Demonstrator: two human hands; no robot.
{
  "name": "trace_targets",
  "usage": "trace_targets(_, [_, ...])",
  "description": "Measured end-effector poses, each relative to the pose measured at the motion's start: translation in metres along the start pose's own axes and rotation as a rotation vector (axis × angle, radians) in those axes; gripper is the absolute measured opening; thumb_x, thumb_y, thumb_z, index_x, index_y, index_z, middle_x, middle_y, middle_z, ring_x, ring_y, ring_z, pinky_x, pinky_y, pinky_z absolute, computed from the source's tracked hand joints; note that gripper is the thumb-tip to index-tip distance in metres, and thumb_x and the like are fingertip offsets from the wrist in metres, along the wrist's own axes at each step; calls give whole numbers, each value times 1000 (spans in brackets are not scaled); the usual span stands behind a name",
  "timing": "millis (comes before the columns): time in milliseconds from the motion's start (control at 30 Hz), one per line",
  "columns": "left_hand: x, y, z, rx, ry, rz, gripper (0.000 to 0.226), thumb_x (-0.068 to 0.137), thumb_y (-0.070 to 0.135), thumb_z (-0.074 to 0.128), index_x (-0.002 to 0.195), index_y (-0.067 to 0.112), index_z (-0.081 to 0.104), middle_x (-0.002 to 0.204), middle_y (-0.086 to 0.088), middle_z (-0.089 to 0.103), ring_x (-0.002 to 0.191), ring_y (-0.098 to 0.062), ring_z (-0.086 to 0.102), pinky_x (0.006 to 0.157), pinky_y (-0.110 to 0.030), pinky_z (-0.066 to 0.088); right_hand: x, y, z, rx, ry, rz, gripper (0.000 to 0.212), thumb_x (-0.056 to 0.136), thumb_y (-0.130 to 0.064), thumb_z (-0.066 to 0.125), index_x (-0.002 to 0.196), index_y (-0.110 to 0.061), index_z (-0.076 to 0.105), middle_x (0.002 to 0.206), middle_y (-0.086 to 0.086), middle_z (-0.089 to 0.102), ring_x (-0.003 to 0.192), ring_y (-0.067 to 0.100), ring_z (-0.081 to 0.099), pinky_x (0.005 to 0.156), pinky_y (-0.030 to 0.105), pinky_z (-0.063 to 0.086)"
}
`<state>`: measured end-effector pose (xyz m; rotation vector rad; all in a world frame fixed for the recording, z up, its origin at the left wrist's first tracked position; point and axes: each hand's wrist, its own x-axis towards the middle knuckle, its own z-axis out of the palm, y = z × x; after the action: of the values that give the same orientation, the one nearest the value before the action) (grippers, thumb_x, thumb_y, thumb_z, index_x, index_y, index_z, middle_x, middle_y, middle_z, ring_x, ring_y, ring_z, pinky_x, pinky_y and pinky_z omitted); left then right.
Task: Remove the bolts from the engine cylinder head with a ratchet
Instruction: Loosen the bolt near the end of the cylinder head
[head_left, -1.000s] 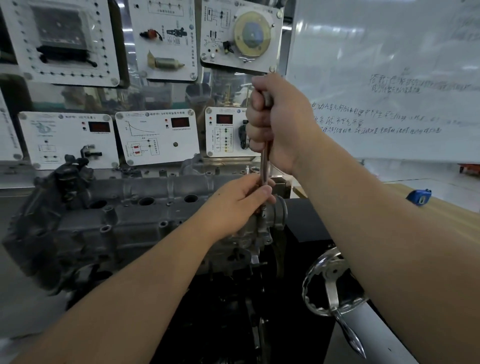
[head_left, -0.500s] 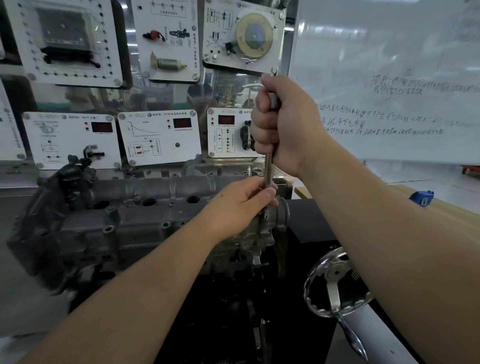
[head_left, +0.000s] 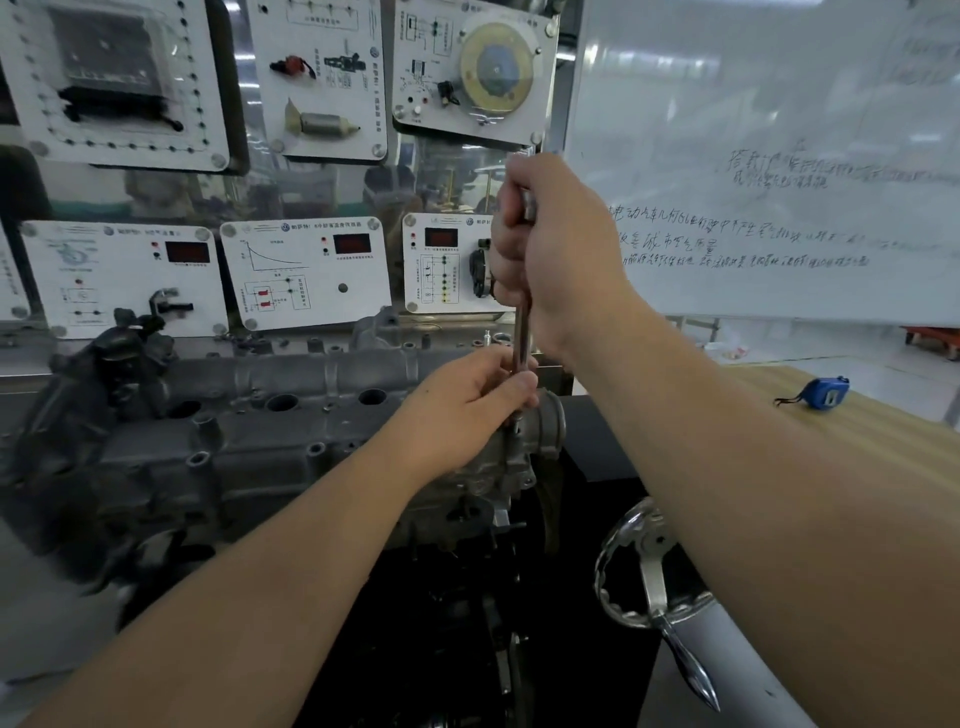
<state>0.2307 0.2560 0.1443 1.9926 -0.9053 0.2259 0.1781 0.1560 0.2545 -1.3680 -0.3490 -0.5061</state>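
A grey engine cylinder head (head_left: 249, 441) lies across the stand in front of me, with open bolt holes along its top. A steel ratchet (head_left: 521, 332) stands nearly upright over the head's right end. My right hand (head_left: 550, 249) grips the ratchet's handle at the top. My left hand (head_left: 472, 400) holds the lower shaft just above the head, its fingers curled round the socket end. The bolt under the socket is hidden by my left hand.
White training panels (head_left: 306, 270) with red displays stand behind the engine. A whiteboard (head_left: 779, 171) fills the right background. A blue tape measure (head_left: 823, 394) lies on the wooden table (head_left: 883, 457) at right. A chrome handwheel (head_left: 649, 571) sticks out below my right forearm.
My right hand and the ratchet handle have shifted slightly to the right, then held. My left hand stays on the lower shaft.
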Motion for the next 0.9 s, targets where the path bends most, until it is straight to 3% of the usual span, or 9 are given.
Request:
trace_targets(33, [-1,0,-1,15,-4,15,12,101,45,50,102,42,62,89,27,71,74,-2,66,74,-23,55,1,-1,-3,13,-38,21,40,97,-24,45,57,-22,40,49,-6,29,43,14,19,46,27,17])
trace_targets(100, [-1,2,-2,63,10,25,15,102,45,49,97,41,63,88,30,70,70,-4,66,68,-23,55,4,-1,-6,6,-22,42,37,97,-27,46,61,-21,42,49,-6,29,43,14,20,46,27,20])
trace_targets(200, [2,2,2,66,73,2,16,98,49,54,91,36,60,87,20,72,76,-5,67,76,-35,57,5,3,-4,-64,138,-1,27,95,-28,49,71,-17,49,54,-1,38,48,15,28,50,32,27])
trace_targets(333, [4,1,7,132,142,-5,30,90,59,58,82,31,53,79,6,69,64,-6,57,66,-37,52,4,5,-6,4,237,-17,32,99,-30,48,72,-15,56,55,-2,45,47,14,35,47,28,32])
trace_targets(467, [1,0,2,29,26,-7,30,86,66,49,98,41,60,93,10,73,86,-10,69,85,-44,57,4,1,-10,110,37,66,41,99,-29,41,58,-21,43,46,-6,30,41,13,20,46,26,20])
trace_targets(567, [0,0,-2,24,-9,10,29,87,65,44,101,47,63,98,6,74,92,-22,69,87,-49,55,2,3,-4,42,-141,66,49,102,-36,41,55,-22,40,46,-7,29,42,14,17,47,28,14])
trace_targets(633, [0,-1,-2,4,-12,-8,27,91,60,49,97,40,66,94,4,75,89,-28,70,86,-54,55,3,5,2,-1,-80,60,48,101,-38,45,56,-21,42,46,-6,31,41,14,20,48,29,17])
trace_targets(767, [4,2,4,-5,61,-39,44,79,66,54,92,24,63,84,9,72,75,-14,67,71,-39,56,5,8,3,-16,147,-20,35,98,-33,50,68,-15,50,53,-1,38,44,14,29,47,30,25])
trace_targets(900, [7,0,6,28,98,-54,49,76,71,55,83,23,59,80,3,71,70,-12,65,70,-41,55,7,5,0,14,245,-49,30,95,-24,50,68,-14,57,56,-1,48,48,14,37,47,29,32])
